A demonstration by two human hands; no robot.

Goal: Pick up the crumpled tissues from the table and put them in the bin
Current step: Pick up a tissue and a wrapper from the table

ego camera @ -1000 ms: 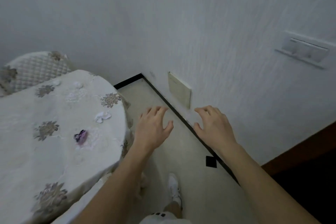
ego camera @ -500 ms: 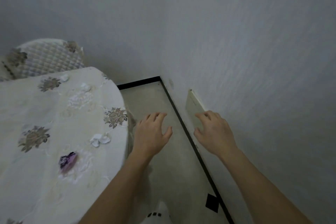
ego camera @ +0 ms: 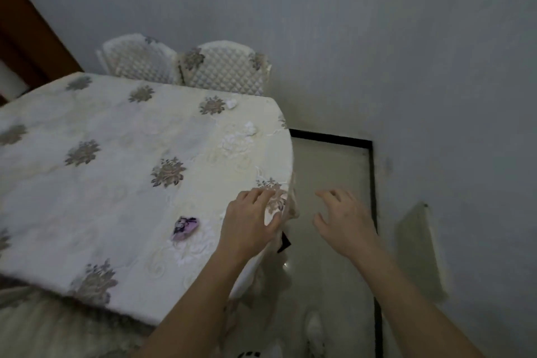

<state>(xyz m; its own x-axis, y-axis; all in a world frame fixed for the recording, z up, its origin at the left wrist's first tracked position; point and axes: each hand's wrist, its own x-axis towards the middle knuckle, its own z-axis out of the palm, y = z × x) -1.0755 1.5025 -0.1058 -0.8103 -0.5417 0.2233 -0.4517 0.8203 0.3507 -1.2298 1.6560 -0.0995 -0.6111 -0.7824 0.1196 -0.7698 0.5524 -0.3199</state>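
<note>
Crumpled tissues (ego camera: 231,103): two small white wads lay on the tabletop (ego camera: 116,197) near its far right edge. One lay just beside a floral motif. The second tissue (ego camera: 250,128) lay nearer, close to the rounded rim.
Door frame (ego camera: 26,32): dark brown, at the far left against the wall.
Chairs: two with quilted white covers stood side by side behind the tabletop. These were the left chair (ego camera: 136,59) and the right chair (ego camera: 225,68).
Tabletop covering: a cream cloth with grey-brown flower motifs hung over the edges.
Purple item (ego camera: 185,228): small, purple and white, lying on the cloth just left of the left hand. Its nature could not be determined.
Left hand (ego camera: 250,221): palm down over the right edge of the tabletop, fingers (ego camera: 255,195) spread and relaxed, grasping nothing. Contact with the cloth could not be confirmed.
Right hand (ego camera: 344,221): palm down above the floor (ego camera: 328,166), clear of the tabletop, fingers loosely parted, grasping nothing.
Shoe (ego camera: 315,328): white, on the floor at the bottom edge.
Wall plate (ego camera: 418,244): pale panel low on the right wall.
</note>
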